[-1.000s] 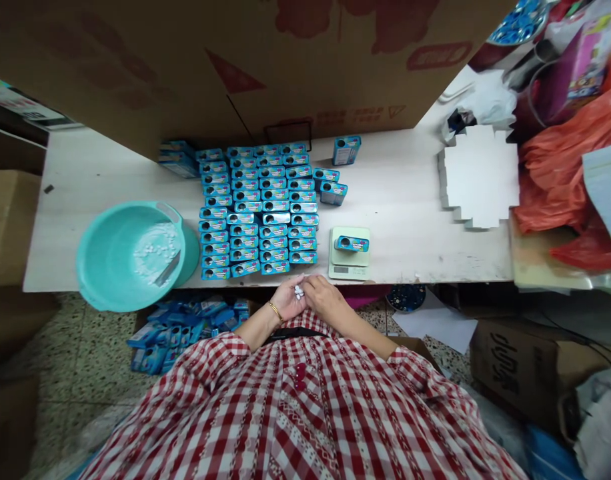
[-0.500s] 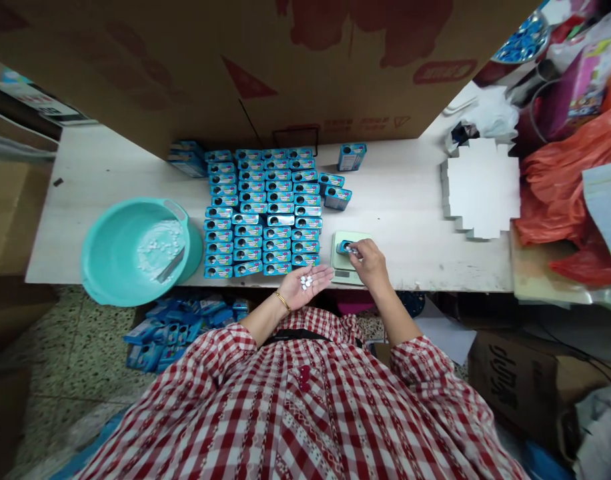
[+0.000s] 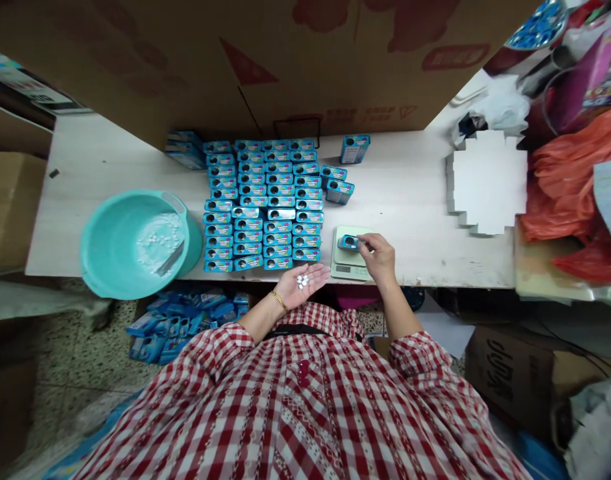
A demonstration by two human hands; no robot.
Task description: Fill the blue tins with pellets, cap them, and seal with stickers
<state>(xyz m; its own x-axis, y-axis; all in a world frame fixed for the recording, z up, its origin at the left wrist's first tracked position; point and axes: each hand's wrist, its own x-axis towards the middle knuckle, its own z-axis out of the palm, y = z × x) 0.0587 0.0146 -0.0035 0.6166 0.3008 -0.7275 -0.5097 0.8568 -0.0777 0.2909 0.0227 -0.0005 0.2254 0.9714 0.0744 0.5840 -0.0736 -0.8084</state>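
Note:
Palm up at the table's front edge, my left hand (image 3: 301, 285) lies open with several white pieces (image 3: 303, 281) resting on it. My right hand (image 3: 379, 257) pinches the right end of a small blue box (image 3: 349, 242), which sits on a pale green scale (image 3: 343, 260). Left of the scale, many similar blue boxes (image 3: 278, 227) with dark round openings stand in packed rows. Two more boxes (image 3: 339, 191) stand just behind the scale, and another (image 3: 354, 149) is farther back.
A turquoise basin (image 3: 98, 250) with white pieces and a metal scoop is at the left. A large cardboard box (image 3: 185, 67) stands behind the rows. White cartons (image 3: 488, 183) and orange bags (image 3: 568, 180) are at the right. Blue packets (image 3: 180, 323) lie below the table.
My right hand has moved slightly right, from over the top of the small box to its right end. The view has shifted a little, and something grey has appeared at the lower left.

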